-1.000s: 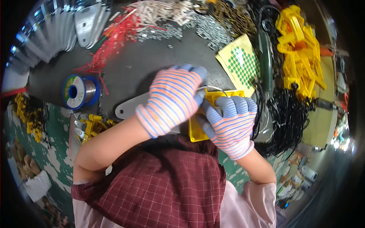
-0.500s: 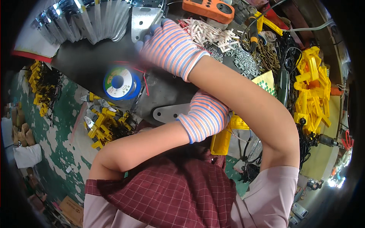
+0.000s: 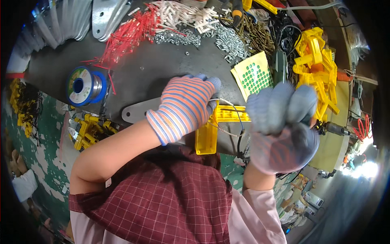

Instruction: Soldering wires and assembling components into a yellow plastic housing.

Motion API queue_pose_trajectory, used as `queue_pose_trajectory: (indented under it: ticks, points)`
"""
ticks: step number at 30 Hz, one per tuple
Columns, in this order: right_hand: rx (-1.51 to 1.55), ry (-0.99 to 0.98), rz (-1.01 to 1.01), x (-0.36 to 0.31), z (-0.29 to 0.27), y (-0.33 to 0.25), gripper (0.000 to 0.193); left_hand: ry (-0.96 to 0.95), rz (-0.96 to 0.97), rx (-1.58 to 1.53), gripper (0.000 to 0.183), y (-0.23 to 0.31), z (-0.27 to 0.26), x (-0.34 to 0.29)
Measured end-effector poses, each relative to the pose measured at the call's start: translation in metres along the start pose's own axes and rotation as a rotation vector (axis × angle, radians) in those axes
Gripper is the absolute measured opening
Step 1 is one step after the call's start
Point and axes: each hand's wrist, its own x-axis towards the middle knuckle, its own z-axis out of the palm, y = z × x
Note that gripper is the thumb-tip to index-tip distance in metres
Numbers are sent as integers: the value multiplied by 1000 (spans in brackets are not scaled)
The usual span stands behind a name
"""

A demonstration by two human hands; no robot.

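My left hand (image 3: 185, 103), in a striped knit glove, is closed at the near edge of the table on a yellow plastic housing (image 3: 207, 138). Thin wires (image 3: 227, 103) and a black cable (image 3: 240, 142) come out of the housing. A grey metal plate with holes (image 3: 138, 110) lies partly under that hand. To the right, my right hand (image 3: 282, 122), gloved too, is raised and smeared by motion. Its fingers look bent, but whether they hold anything cannot be made out. Behind it is a yellow sheet of green round stickers (image 3: 254, 75).
A blue solder wire spool (image 3: 85, 86) stands at left. Farther back lie heaps of red tubes (image 3: 130, 34), white sleeves (image 3: 183, 14), nuts (image 3: 178, 38) and screws (image 3: 231, 42). Yellow housings (image 3: 317, 65) pile up at right; assembled yellow pieces (image 3: 87, 132) sit at lower left.
My right hand has swung from the metal plates at the far left to the near right, uncovering the red tubes. My left hand remains at the yellow housing. The whole view has shifted.
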Motion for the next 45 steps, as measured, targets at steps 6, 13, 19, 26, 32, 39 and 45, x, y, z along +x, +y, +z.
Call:
queue_pose_trajectory:
  ticks: [6, 13, 19, 26, 32, 39, 45]
  points:
    - [185, 407, -19, -48, 4, 29, 43, -30, -7, 39, 23, 10, -9, 1]
    - [33, 371, -10, -47, -5, 36, 46, -55, -23, 53, 24, 11, -6, 8]
    - [-61, 609, -112, -55, 1, 52, 38, 201, 431, -597, 30, 57, -47, 18]
    - [-187, 190, 13, -6, -24, 54, 32, 635, 648, -474, 24, 81, 7, 4]
    - [-356, -164, 43, 8, -15, 24, 28, 587, 671, -396, 30, 64, -27, 2]
    - [-580, -320, -440, 39, 34, 41, 17, 525, 32, -560, 55, -3, -24, -60]
    - [-1564, -433, -393, 74, 0, 72, 25, 192, 130, 274, 74, -1, -23, -65]
